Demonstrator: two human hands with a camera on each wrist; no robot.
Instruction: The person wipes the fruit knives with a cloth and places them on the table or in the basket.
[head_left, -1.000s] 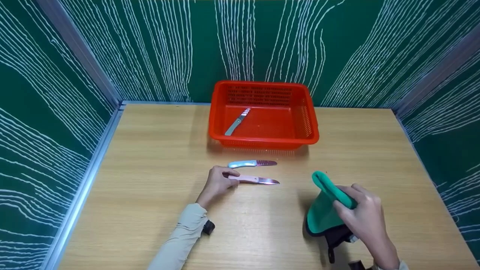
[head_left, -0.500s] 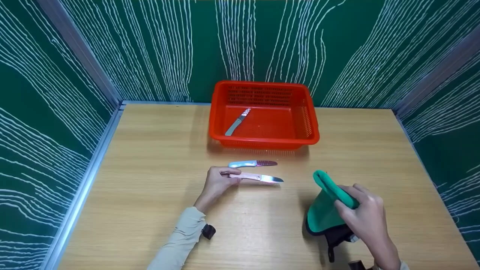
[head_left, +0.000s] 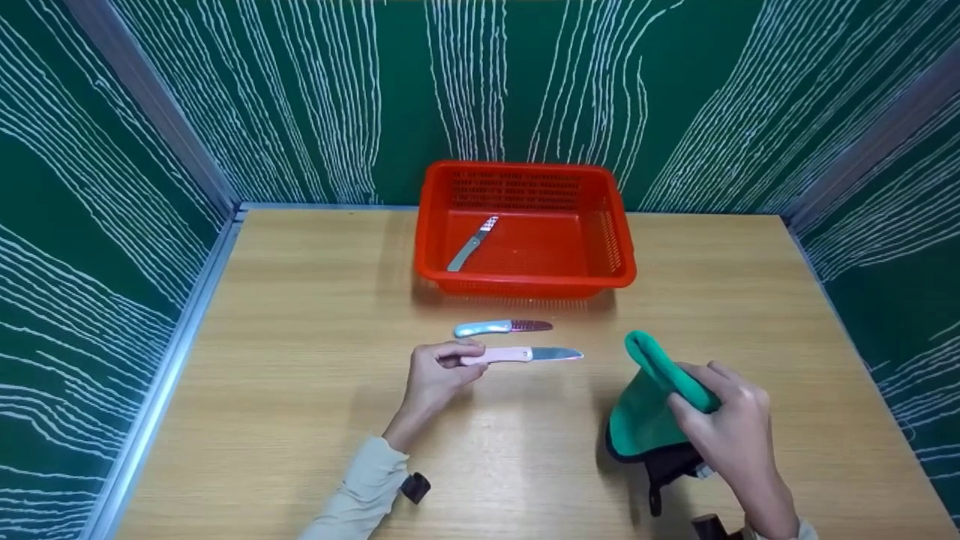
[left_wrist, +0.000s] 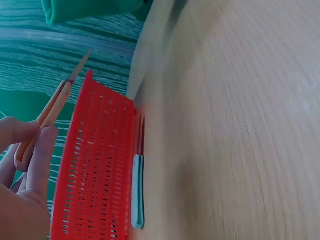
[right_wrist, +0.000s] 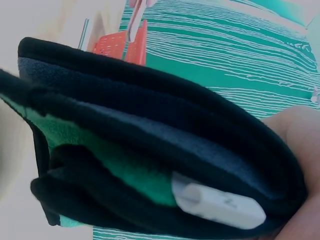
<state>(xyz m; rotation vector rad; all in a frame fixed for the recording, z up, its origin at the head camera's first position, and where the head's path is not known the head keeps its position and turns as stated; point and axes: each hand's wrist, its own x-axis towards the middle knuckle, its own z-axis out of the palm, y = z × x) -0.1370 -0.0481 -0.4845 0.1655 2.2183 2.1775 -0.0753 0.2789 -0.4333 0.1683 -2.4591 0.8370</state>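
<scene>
My left hand [head_left: 435,375] pinches the pink handle of a folding knife [head_left: 499,355] between thumb and fingers. Its blade is unfolded and points right, and the left wrist view shows the knife raised off the table. Just beyond it lies a second knife [head_left: 484,328] with a light blue handle and a reddish, slotted blade. On the right, my right hand [head_left: 731,420] grips a folded green cloth [head_left: 649,420] with black edging, holding it by its upper fold. A black loop hangs from the cloth's lower edge, and a white tag [right_wrist: 220,205] shows in the right wrist view.
A red perforated plastic basket [head_left: 525,282] stands at the back of the wooden table [head_left: 315,300]. Inside it lies a grey-green-handled knife [head_left: 466,251]. Green walls [head_left: 405,90] with white wavy lines enclose the table at the back and sides.
My left hand has lifted the pink-handled knife from the table and shifted it slightly right, its blade now level. My right hand stays almost in place with the green cloth.
</scene>
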